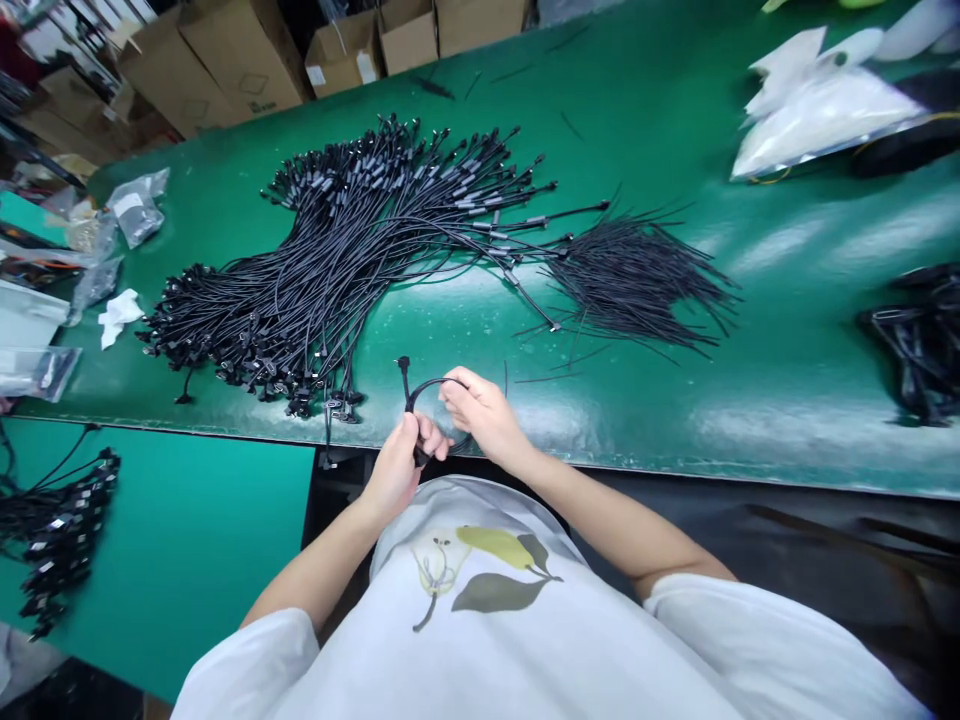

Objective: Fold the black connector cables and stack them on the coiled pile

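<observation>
A black cable (429,384) is bent into a loop in front of my body, close to the table's near edge. My left hand (409,450) pinches it at the left side of the loop, and one plug end (403,364) sticks up above the thumb. On the loop's right side, my right hand (480,410) has its fingers closed around the cable. Beyond my hands lies a big heap of black cables (322,265) with connectors at both ends. To its right is a pile of thin black ties (637,280).
Several cardboard boxes (240,60) line the far edge. White plastic bags (825,115) lie at the far right, with bundled black cables (919,340) nearer. Clear bags (137,205) sit at the left. More cables (71,540) rest on a lower green surface (202,540).
</observation>
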A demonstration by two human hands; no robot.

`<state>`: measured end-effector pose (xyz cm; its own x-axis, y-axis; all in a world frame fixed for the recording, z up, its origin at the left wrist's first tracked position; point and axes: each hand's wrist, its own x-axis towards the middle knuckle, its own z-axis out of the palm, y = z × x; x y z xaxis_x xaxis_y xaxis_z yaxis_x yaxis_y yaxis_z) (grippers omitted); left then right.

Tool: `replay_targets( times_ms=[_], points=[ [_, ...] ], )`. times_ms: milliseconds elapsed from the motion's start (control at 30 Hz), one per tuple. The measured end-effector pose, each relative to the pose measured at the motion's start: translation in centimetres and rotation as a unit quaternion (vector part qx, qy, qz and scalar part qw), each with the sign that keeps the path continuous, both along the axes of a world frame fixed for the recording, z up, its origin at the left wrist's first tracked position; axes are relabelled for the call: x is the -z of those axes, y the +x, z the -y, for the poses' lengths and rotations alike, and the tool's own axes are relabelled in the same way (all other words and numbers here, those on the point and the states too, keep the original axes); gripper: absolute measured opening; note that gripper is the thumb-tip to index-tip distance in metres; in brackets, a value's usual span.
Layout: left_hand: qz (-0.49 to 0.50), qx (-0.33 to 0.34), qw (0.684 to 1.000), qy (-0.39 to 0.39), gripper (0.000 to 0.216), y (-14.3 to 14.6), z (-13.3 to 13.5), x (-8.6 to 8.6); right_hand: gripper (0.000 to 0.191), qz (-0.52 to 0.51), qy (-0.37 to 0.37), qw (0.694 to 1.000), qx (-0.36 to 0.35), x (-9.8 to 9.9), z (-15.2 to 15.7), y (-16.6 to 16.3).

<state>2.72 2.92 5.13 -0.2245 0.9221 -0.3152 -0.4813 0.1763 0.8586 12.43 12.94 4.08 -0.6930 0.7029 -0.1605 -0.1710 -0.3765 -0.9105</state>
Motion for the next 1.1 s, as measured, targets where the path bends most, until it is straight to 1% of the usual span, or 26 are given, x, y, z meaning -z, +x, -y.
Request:
replay_targets(
  times_ms=[67,100,167,233,300,333,367,400,467,533,567,600,667,733,800,867,900,933,967,1000,1033,1067,1100],
  points=[
    [-0.077,-0.019,0.997,0.012,0.041,0.2,0.2,0.8,0.034,-0.047,-0.074,0.996,0.016,-0.3,0.5,-0.5],
    [-0.122,-0.009,0.992,0.011,0.041,0.2,0.4,1.1,0.035,-0.062,-0.097,0.993,0.027,-0.5,0.8,-0.6],
    [-0.201,0.045,0.979,-0.004,0.045,-0.1,0.6,1.5,0.037,-0.075,-0.117,0.990,0.037,-0.7,1.5,-0.7],
    [-0.250,0.121,0.961,-0.008,0.052,-0.4,1.0,1.9,0.036,-0.076,-0.120,0.990,0.023,-0.9,2.2,-0.4],
    [-0.261,0.196,0.945,0.002,0.062,-0.6,1.3,2.2,0.033,-0.082,-0.114,0.990,0.017,-1.1,2.6,-0.2],
    [-0.255,0.219,0.942,0.003,0.066,-0.5,1.4,2.3,0.031,-0.092,-0.110,0.989,0.025,-1.3,2.7,-0.1],
    [-0.244,0.229,0.942,0.000,0.068,-0.4,1.4,2.4,0.030,-0.106,-0.105,0.988,0.035,-1.5,2.6,-0.1],
    [-0.227,0.223,0.948,-0.007,0.069,-0.2,1.4,2.4,0.030,-0.120,-0.101,0.987,0.045,-1.7,2.4,-0.2],
    [-0.177,0.185,0.966,-0.023,0.064,0.2,1.1,2.3,0.034,-0.137,-0.093,0.985,0.050,-2.2,1.9,-0.4],
    [-0.101,0.149,0.983,-0.039,0.056,0.5,0.8,1.7,0.042,-0.136,-0.080,0.987,0.038,-2.6,1.1,-0.6],
    [-0.050,0.146,0.987,-0.049,0.054,0.6,0.6,1.3,0.045,-0.133,-0.072,0.988,0.029,-2.8,0.8,-0.6],
    [0.005,0.153,0.986,-0.060,0.052,0.8,0.4,0.8,0.048,-0.133,-0.066,0.989,0.019,-2.9,0.4,-0.6],
    [0.112,0.176,0.975,-0.082,0.048,0.9,0.2,-0.3,0.052,-0.134,-0.068,0.989,-0.012,-3.0,-0.2,-0.6],
    [0.188,0.176,0.962,-0.091,0.044,1.1,-0.1,-1.2,0.055,-0.139,-0.088,0.986,-0.035,-3.2,-0.8,-0.6],
    [0.223,0.146,0.959,-0.092,0.041,1.3,-0.4,-1.7,0.056,-0.142,-0.113,0.983,-0.024,-3.4,-1.3,-0.8],
    [0.225,0.127,0.962,-0.093,0.040,1.5,-0.6,-1.7,0.054,-0.135,-0.128,0.983,0.006,-3.3,-1.7,-1.0],
    [0.217,0.123,0.963,-0.096,0.039,1.6,-0.6,-1.5,0.052,-0.125,-0.122,0.984,0.021,-3.2,-1.8,-1.0],
    [0.204,0.123,0.966,-0.100,0.040,1.6,-0.6,-1.2,0.050,-0.110,-0.099,0.988,0.037,-2.9,-1.9,-0.9],
    [0.184,0.124,0.970,-0.104,0.041,1.5,-0.4,-0.9,0.047,-0.089,-0.057,0.993,0.053,-2.6,-2.0,-0.7],
    [0.158,0.122,0.974,-0.108,0.042,1.3,-0.2,-0.5,0.044,-0.063,0.008,0.995,0.074,-2.3,-2.1,-0.2],
    [0.124,0.116,0.979,-0.110,0.043,1.0,0.1,0.0,0.041,-0.033,0.097,0.991,0.091,-1.9,-2.1,0.5],
    [0.084,0.108,0.984,-0.113,0.044,0.6,0.4,0.4,0.040,0.000,0.206,0.974,0.096,-1.5,-2.1,1.3],
    [0.038,0.107,0.987,-0.116,0.044,0.1,0.7,0.8,0.039,0.034,0.326,0.941,0.080,-1.1,-2.0,2.3]
  ],
)
